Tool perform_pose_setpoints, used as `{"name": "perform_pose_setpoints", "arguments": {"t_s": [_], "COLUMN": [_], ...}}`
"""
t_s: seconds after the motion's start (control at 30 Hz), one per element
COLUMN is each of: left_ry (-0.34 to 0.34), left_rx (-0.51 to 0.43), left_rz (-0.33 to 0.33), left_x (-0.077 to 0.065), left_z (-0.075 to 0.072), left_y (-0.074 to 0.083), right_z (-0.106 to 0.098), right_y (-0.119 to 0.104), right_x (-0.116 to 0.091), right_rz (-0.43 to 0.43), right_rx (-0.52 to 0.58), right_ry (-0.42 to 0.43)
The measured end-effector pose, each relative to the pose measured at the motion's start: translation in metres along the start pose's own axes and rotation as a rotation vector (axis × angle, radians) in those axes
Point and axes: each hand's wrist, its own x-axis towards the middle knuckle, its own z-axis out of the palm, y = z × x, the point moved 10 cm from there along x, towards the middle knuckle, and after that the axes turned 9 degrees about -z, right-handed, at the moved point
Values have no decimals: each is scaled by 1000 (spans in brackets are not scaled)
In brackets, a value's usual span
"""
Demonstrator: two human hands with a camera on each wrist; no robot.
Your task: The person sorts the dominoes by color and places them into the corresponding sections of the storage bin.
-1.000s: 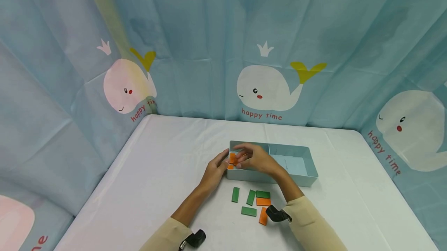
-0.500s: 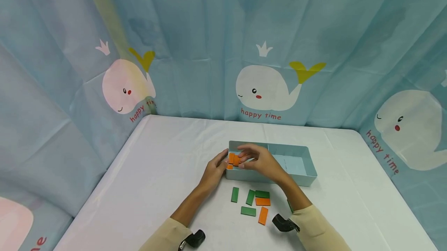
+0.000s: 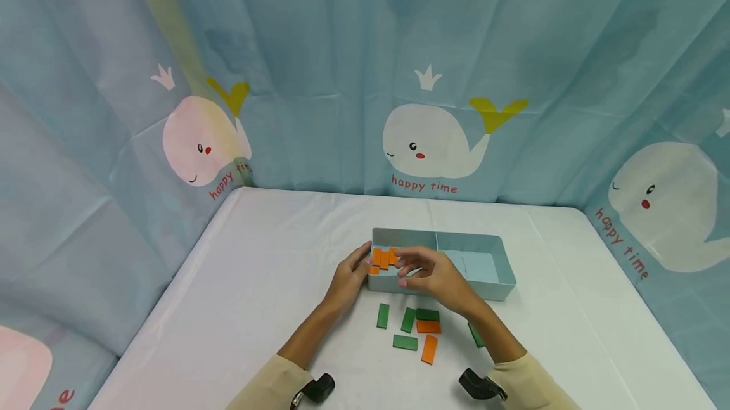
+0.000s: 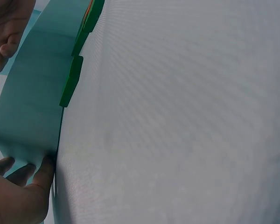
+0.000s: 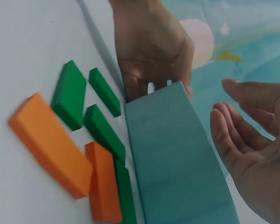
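A pale blue-green two-compartment box [image 3: 481, 289] stands on the table. My left hand [image 3: 345, 280] grips its left end, thumb near the rim and fingers against the end wall; the left wrist view shows those fingers [image 4: 44, 175] at the box's corner. Several orange blocks [image 3: 384, 260] lie side by side in the left compartment. Over that compartment, just right of the orange blocks, hovers my right hand [image 3: 436, 277]. Its thumb and fingers are apart and loosely bent, and nothing shows between them in the right wrist view, where the right hand [image 5: 252, 135] is beside the box.
In front of the box, several green blocks [image 3: 405, 342] and orange blocks [image 3: 429, 349] lie loose on the white tablecloth [image 3: 274, 258]. One green block [image 3: 476, 335] is partly hidden by my right forearm. A blue whale-print curtain [image 3: 319, 131] surrounds the table's back and sides.
My right hand has drawn back to the right from the orange blocks, uncovering more of them in the left compartment. The left hand keeps its place on the box.
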Motion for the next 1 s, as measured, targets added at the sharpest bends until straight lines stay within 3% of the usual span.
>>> {"name": "perform_pose_setpoints", "arguments": {"t_s": [0.57, 1.0], "left_ry": [-7, -13], "left_rx": [11, 6], "left_rz": [12, 9], "left_x": [-2, -1], "left_z": [1, 2], "left_y": [3, 3], "right_z": [-3, 1], "right_y": [9, 27], "right_x": [-43, -73], "right_rz": [28, 139], "right_rx": [3, 41], "right_ry": [-11, -31]}}
